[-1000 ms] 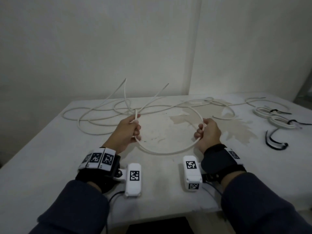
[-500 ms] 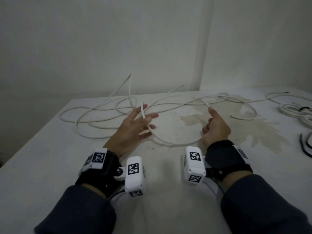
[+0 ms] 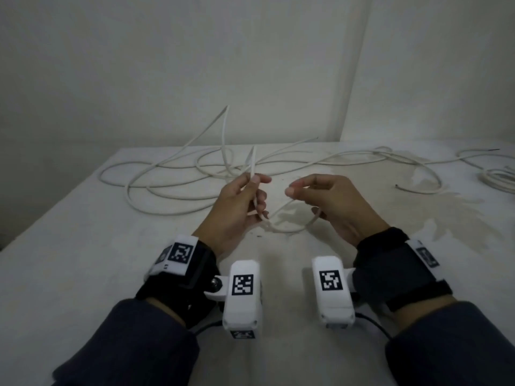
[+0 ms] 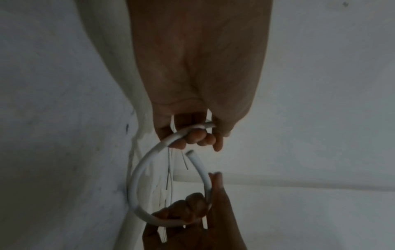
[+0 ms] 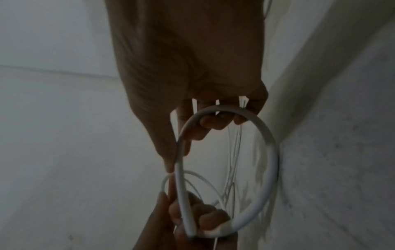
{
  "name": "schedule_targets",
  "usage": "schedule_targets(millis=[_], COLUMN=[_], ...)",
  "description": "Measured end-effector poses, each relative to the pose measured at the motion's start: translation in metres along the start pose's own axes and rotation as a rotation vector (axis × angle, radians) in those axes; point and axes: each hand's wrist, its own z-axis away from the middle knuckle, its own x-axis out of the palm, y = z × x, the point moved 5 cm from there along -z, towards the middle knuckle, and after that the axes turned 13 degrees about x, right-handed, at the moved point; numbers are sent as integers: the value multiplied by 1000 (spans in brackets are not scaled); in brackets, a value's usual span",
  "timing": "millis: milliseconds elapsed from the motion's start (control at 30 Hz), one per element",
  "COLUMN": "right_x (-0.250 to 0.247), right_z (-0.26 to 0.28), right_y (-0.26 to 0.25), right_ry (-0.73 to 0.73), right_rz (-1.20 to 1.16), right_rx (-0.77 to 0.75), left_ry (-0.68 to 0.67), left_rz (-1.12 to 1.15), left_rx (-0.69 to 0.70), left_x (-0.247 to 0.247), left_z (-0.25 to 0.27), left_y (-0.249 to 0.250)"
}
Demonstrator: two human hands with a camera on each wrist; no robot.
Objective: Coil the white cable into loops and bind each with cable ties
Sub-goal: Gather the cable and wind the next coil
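A short length of white cable [image 3: 287,231] is bent into a small loop between my two hands, low over the table [image 3: 83,260]. My left hand [image 3: 250,196] grips one side, and the cable's end [image 3: 253,157] sticks up past its fingers. My right hand [image 3: 306,190] holds the other side with curled fingers. In the left wrist view my left hand's fingers [image 4: 192,137] wrap the cable [image 4: 136,177], and its other cut end [image 4: 190,154] stands free above my right hand [image 4: 192,211]. In the right wrist view the loop [image 5: 271,152] runs from my right hand's fingers [image 5: 213,121] to my left hand [image 5: 192,219].
Long loose white cables [image 3: 156,196] sprawl over the back left of the table, some ends rising toward the wall. More strands run along the back to the right, where coiled cable [image 3: 498,176] lies at the frame's edge. A pale stain [image 3: 418,207] marks the tabletop.
My hands have come closer together and the wide arc has shrunk to a small loop. My left hand, spread open half a second ago, now grips the cable again.
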Motion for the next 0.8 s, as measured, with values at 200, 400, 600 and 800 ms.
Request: schedule_targets(millis=[200,400,600,800], right_x=[1,-1,9,28], right_z=[-5,-3,0,9], right_y=[0,-3,0,5], right_ry=[102,126,-93,-239], right_rz=[7,-36,-291,-132], right_rx=[-75,-133,55,76], left_ry=[-182,-266,38,-8], left_rz=[-9,-52,332,210], left_rx=[-99,-117,-123,-89], left_x=[15,17,9,8], left_z=[5,9,-1,2], left_y=[-12,-12,-5,-9])
